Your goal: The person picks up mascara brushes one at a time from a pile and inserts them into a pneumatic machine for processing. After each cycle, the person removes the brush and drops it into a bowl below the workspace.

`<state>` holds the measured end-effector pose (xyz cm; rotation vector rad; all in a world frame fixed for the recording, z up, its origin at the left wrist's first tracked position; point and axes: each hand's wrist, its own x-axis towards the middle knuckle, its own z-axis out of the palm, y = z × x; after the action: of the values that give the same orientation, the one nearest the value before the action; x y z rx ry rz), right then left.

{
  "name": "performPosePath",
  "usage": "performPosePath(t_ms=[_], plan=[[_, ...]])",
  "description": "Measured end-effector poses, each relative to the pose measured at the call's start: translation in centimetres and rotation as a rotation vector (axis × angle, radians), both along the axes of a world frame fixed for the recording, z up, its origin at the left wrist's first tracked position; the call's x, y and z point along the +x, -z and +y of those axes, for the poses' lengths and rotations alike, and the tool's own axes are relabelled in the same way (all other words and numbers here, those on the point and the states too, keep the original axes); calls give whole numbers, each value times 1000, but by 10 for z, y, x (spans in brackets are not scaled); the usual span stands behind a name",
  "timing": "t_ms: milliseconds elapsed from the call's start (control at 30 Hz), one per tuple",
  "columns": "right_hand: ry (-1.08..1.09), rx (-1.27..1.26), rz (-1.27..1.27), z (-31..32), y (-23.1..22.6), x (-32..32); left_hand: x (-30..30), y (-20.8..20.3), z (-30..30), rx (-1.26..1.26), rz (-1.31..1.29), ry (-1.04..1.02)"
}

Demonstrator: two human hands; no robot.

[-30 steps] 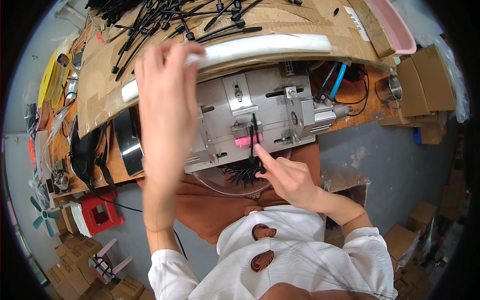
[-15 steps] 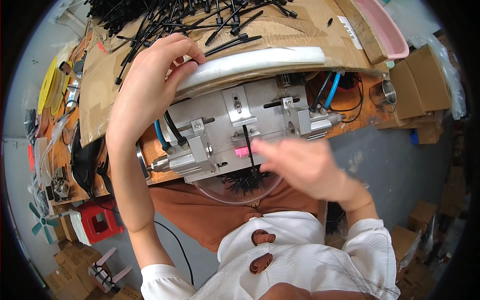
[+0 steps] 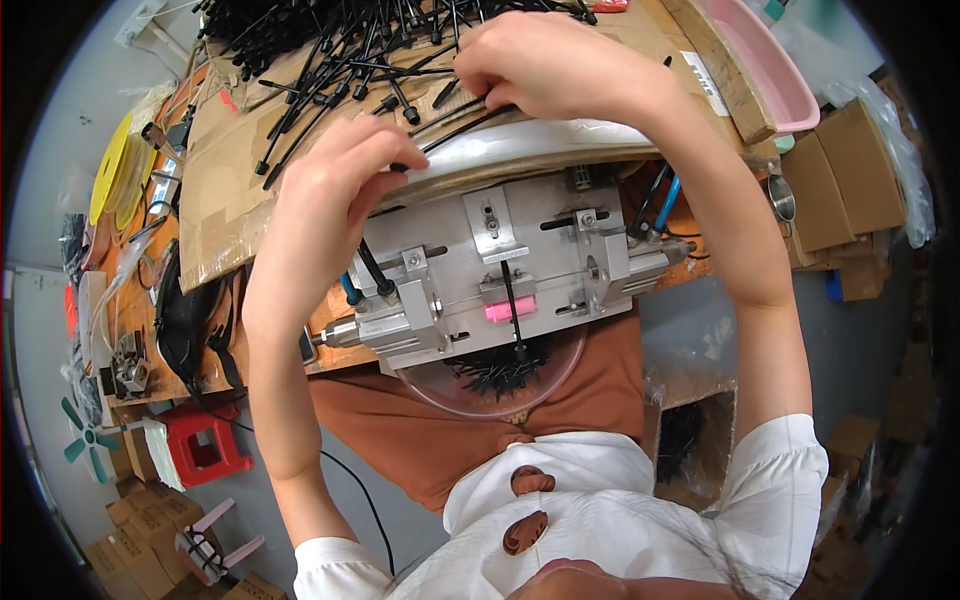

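Observation:
My left hand (image 3: 345,170) is over the left end of a white padded strip (image 3: 540,138), thumb and fingers pinched together on a dark tip. From there a thin black rod (image 3: 468,129) slants up to my right hand (image 3: 545,70), whose bent fingers close on its other end. Below the strip sits a metal clamping fixture (image 3: 470,225) with a cylinder block on each side. Another black rod (image 3: 512,290) stands out from its middle, in front of a pink piece (image 3: 510,308). On my lap rests a clear bowl (image 3: 440,404) of black bristly parts (image 3: 500,375).
A heap of black rods with knobbed ends (image 3: 350,60) covers the back of the cardboard sheet (image 3: 225,215). A pink tub (image 3: 765,65) is at the far right. Blue hoses (image 3: 668,203) run beside the fixture. A red stool (image 3: 203,445) stands at lower left.
My right hand has gone from beside the fixture's middle up to the rods behind the white strip. The left hand stays near the strip's left end. The whole view has shifted slightly.

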<state>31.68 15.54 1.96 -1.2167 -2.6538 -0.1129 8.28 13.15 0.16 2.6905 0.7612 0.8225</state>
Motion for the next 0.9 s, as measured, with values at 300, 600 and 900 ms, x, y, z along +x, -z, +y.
performPosePath(t_ms=[300,600,900], plan=[[195,-56,1079,-67,-27,32,16,86,-158,-60,14,-275],[55,-76,1484,-128,21,53,50,121,-176,-118,208,-418],[221,39,808,-207,110,-14,30,73,-131,-59,156,-262]])
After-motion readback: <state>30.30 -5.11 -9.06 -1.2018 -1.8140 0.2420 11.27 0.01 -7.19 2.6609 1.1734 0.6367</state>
